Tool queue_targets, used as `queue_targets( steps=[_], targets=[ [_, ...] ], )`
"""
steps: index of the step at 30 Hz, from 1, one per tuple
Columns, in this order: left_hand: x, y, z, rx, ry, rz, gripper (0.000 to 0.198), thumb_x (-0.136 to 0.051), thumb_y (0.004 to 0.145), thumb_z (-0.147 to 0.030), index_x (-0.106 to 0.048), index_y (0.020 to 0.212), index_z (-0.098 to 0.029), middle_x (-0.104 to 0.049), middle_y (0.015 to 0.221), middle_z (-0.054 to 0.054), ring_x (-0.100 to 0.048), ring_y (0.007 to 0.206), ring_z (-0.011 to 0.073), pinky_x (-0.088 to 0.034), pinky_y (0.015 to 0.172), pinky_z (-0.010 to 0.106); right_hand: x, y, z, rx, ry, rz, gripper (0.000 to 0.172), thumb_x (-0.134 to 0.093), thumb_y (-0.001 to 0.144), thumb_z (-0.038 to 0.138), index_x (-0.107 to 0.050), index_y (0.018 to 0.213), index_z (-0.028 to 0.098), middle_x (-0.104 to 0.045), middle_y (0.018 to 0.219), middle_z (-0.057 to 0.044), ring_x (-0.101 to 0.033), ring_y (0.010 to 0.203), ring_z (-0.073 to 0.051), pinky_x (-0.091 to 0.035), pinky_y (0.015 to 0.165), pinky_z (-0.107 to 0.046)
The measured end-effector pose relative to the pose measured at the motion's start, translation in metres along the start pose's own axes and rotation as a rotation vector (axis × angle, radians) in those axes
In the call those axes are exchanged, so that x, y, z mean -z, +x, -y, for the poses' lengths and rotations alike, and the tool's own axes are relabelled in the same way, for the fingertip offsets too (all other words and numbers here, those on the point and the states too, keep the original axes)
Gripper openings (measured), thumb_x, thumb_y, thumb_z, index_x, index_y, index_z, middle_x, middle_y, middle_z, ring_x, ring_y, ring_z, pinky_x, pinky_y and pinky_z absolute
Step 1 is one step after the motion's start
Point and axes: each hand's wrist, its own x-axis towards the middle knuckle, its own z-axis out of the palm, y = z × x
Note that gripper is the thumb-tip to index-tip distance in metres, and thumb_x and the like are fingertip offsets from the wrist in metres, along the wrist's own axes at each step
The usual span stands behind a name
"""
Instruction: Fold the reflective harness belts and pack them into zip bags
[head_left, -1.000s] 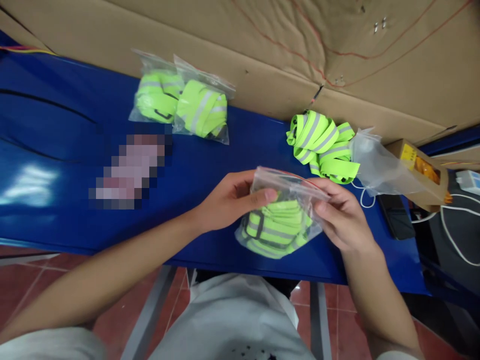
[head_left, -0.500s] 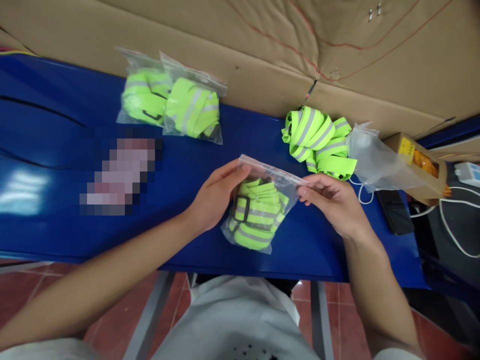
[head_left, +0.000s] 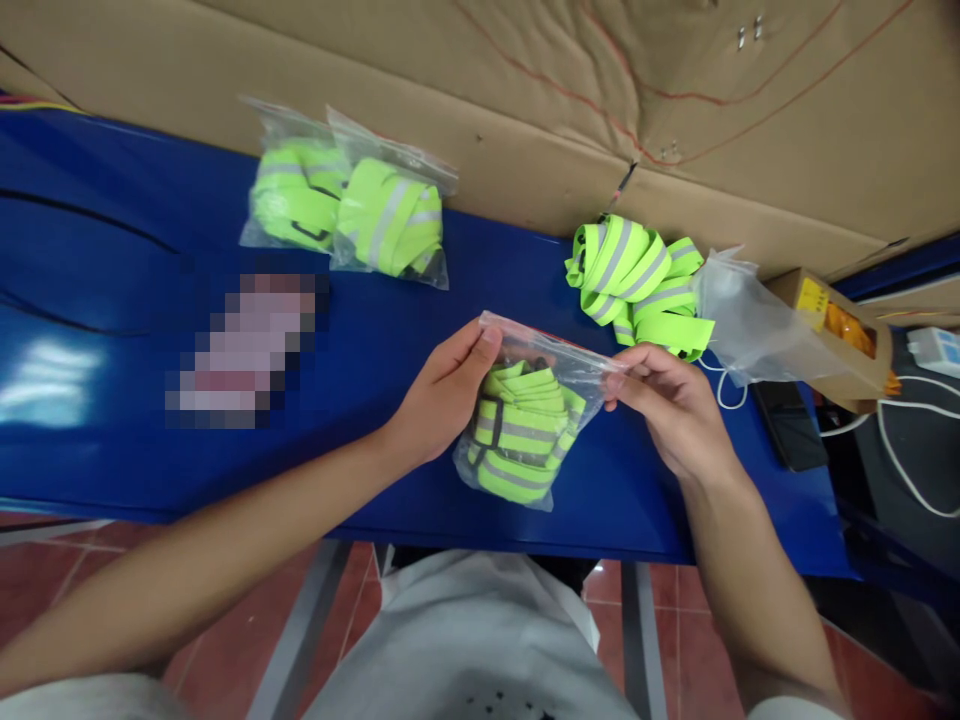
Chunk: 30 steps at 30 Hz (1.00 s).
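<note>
A clear zip-lock bag [head_left: 577, 375] hangs between my two hands over the front of the table. Inside it lies a folded neon-yellow reflective strap [head_left: 525, 430] with grey stripes and a black buckle. My left hand [head_left: 450, 395] pinches the bag's top left corner between thumb and fingers. At the top right corner, my right hand [head_left: 664, 400] grips the zip edge with thumb and forefinger. Beyond my right hand sits a loose pile of the same reflective straps [head_left: 637, 275], beside some clear plastic bags [head_left: 750, 320].
Two filled zip-lock bags [head_left: 390, 215] rest at the back left of the blue table [head_left: 360, 390]. A blurred-out item [head_left: 247, 345] lies at left. To the right are a cardboard box [head_left: 847, 330], a black phone [head_left: 791, 425] and white cables. A brown covered panel [head_left: 525, 130] borders the back.
The held bag has shifted slightly to the right, along with both hands. My right thumb and fingers have moved a little right with the zip edge. The surroundings look the same.
</note>
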Motion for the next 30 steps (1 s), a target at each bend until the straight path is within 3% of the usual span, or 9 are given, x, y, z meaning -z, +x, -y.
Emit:
queue_targets(
  steps=[7, 19, 30],
  targets=[
    [-0.004, -0.003, -0.001, 0.023, -0.022, 0.009, 0.037, -0.064, 0.097, -0.055, -0.075, 0.113, -0.024, -0.081, 0.098, 0.003, -0.076, 0.099, 0.0248, -0.062, 0.089, 0.036, -0.003, -0.001, -0.004, 0.069, 0.021, -0.060, 0.017, -0.079, 0.086, 0.031, -0.066, 0.079, 0.023, -0.065, 0.073, 0.002, -0.055, 0.063, -0.013, -0.043, 0.060, -0.027],
    [-0.004, -0.005, 0.002, 0.027, 0.025, 0.066, 0.036, -0.063, 0.097, -0.055, -0.075, 0.110, -0.024, -0.080, 0.102, 0.003, -0.075, 0.095, 0.0229, -0.061, 0.083, 0.031, -0.009, -0.004, 0.000, 0.105, -0.149, -0.005, 0.011, -0.072, 0.088, 0.029, -0.066, 0.083, 0.022, -0.059, 0.069, 0.003, -0.051, 0.060, -0.011, -0.039, 0.055, -0.025],
    [-0.005, -0.007, 0.000, -0.071, 0.209, 0.143, 0.040, -0.058, 0.101, -0.054, -0.075, 0.115, -0.021, -0.078, 0.117, 0.005, -0.072, 0.108, 0.0223, -0.054, 0.097, 0.030, -0.013, -0.005, 0.003, 0.047, -0.124, 0.111, 0.014, -0.071, 0.090, 0.029, -0.062, 0.084, 0.020, -0.056, 0.067, 0.004, -0.046, 0.057, -0.009, -0.035, 0.053, -0.023]
  ],
)
